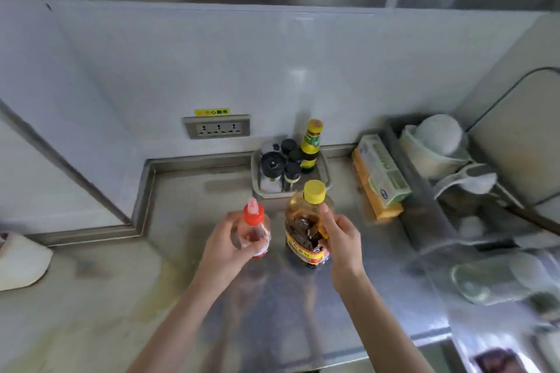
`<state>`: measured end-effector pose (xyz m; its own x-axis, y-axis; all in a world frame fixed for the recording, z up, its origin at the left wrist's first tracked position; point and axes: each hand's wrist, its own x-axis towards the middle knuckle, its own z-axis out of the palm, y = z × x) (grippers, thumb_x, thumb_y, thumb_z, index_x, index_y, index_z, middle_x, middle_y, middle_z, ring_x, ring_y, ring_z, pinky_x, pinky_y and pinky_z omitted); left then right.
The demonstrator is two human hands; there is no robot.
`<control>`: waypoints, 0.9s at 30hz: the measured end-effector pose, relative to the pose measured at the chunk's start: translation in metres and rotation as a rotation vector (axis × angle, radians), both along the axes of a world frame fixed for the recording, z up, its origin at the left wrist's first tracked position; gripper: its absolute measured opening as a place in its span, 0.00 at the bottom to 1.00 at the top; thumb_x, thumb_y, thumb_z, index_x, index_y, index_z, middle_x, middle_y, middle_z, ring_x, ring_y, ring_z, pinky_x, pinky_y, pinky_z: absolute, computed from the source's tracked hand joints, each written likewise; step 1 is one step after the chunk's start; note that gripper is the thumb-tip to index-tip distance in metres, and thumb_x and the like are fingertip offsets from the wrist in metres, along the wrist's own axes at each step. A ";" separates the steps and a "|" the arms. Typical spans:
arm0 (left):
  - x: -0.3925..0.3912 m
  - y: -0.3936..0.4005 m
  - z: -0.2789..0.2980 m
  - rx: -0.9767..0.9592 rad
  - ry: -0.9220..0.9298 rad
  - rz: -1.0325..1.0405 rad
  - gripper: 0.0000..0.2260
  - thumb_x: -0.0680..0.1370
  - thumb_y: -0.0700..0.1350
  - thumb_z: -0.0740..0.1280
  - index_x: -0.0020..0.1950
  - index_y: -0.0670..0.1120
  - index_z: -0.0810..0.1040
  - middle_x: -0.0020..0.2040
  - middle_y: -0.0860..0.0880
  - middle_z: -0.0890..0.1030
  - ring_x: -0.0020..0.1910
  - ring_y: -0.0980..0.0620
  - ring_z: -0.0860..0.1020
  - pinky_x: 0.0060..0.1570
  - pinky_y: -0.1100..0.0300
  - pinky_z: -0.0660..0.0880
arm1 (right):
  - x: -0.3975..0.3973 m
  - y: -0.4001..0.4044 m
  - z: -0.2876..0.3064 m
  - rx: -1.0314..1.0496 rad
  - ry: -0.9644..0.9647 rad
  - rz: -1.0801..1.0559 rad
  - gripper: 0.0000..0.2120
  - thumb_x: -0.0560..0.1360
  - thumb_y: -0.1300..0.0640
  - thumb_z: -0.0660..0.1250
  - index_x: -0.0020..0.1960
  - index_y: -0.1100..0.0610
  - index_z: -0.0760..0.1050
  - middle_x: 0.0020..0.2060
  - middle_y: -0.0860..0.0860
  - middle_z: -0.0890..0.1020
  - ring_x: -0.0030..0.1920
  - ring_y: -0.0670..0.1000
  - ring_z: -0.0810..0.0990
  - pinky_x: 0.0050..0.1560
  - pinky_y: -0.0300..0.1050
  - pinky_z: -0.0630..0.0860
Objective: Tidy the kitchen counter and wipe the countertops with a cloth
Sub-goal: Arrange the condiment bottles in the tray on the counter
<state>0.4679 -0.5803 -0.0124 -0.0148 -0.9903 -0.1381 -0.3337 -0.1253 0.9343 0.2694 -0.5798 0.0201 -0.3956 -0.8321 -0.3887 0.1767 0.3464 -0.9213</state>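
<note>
My left hand (225, 247) is wrapped around a small clear bottle with a red cap (255, 225), held upright over the steel countertop (121, 297). My right hand (341, 238) grips a larger amber bottle with a yellow cap (306, 232) and a red and yellow label, also upright and just right of the small one. Both bottles are in front of a grey condiment tray (257, 188) against the back wall. That tray holds several dark-lidded jars and a green-labelled bottle with a yellow cap (311, 147). No cloth is in sight.
A green and orange box (380, 174) lies right of the tray. A dish rack with bowls and cups (439, 142) fills the right side. A white object (21, 260) sits at the left edge. A socket strip (216, 127) is on the wall.
</note>
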 end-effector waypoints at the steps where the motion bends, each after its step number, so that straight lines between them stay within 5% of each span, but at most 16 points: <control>1: -0.016 -0.004 -0.001 0.001 -0.017 0.005 0.22 0.59 0.59 0.74 0.50 0.58 0.74 0.48 0.54 0.82 0.49 0.55 0.79 0.55 0.50 0.75 | -0.017 -0.004 -0.002 -0.003 0.002 -0.011 0.17 0.72 0.47 0.70 0.38 0.59 0.67 0.29 0.50 0.67 0.33 0.49 0.66 0.35 0.42 0.65; 8: -0.099 -0.028 -0.019 0.032 -0.079 0.056 0.18 0.60 0.56 0.75 0.44 0.67 0.72 0.44 0.60 0.81 0.45 0.64 0.78 0.45 0.66 0.71 | -0.108 -0.026 -0.025 -0.032 -0.054 -0.052 0.15 0.73 0.50 0.69 0.36 0.59 0.69 0.31 0.51 0.71 0.35 0.49 0.69 0.37 0.42 0.68; 14: -0.129 -0.040 -0.036 0.064 -0.119 0.095 0.19 0.57 0.59 0.72 0.45 0.61 0.72 0.46 0.56 0.81 0.48 0.57 0.79 0.47 0.60 0.73 | -0.146 -0.041 -0.032 -0.070 -0.147 0.013 0.14 0.72 0.49 0.68 0.42 0.62 0.74 0.32 0.50 0.74 0.32 0.45 0.72 0.29 0.35 0.72; 18: -0.136 -0.049 -0.035 0.055 -0.134 0.119 0.19 0.58 0.59 0.73 0.45 0.62 0.71 0.46 0.57 0.80 0.47 0.60 0.78 0.48 0.60 0.72 | -0.155 -0.045 -0.041 -0.081 -0.044 0.097 0.28 0.66 0.39 0.71 0.39 0.65 0.71 0.34 0.53 0.73 0.37 0.49 0.71 0.41 0.45 0.71; 20: -0.139 -0.061 -0.029 0.023 -0.143 0.125 0.17 0.60 0.56 0.74 0.45 0.61 0.71 0.45 0.59 0.79 0.45 0.65 0.76 0.45 0.64 0.70 | -0.157 -0.045 -0.043 -0.080 -0.019 0.113 0.22 0.69 0.42 0.70 0.38 0.61 0.71 0.33 0.52 0.73 0.37 0.48 0.71 0.42 0.46 0.70; 23: -0.144 -0.093 -0.022 -0.080 -0.167 0.132 0.19 0.63 0.54 0.76 0.50 0.55 0.73 0.49 0.56 0.74 0.48 0.59 0.76 0.48 0.61 0.72 | -0.160 -0.047 -0.044 -0.102 -0.014 0.121 0.14 0.73 0.49 0.68 0.38 0.59 0.72 0.31 0.50 0.74 0.33 0.44 0.73 0.38 0.40 0.73; 27: -0.158 -0.137 -0.029 -0.103 -0.255 0.109 0.21 0.65 0.55 0.74 0.53 0.48 0.74 0.50 0.49 0.75 0.48 0.51 0.77 0.50 0.54 0.75 | -0.162 -0.048 -0.045 -0.126 0.007 0.162 0.17 0.71 0.46 0.67 0.36 0.59 0.70 0.29 0.50 0.71 0.29 0.43 0.70 0.35 0.37 0.70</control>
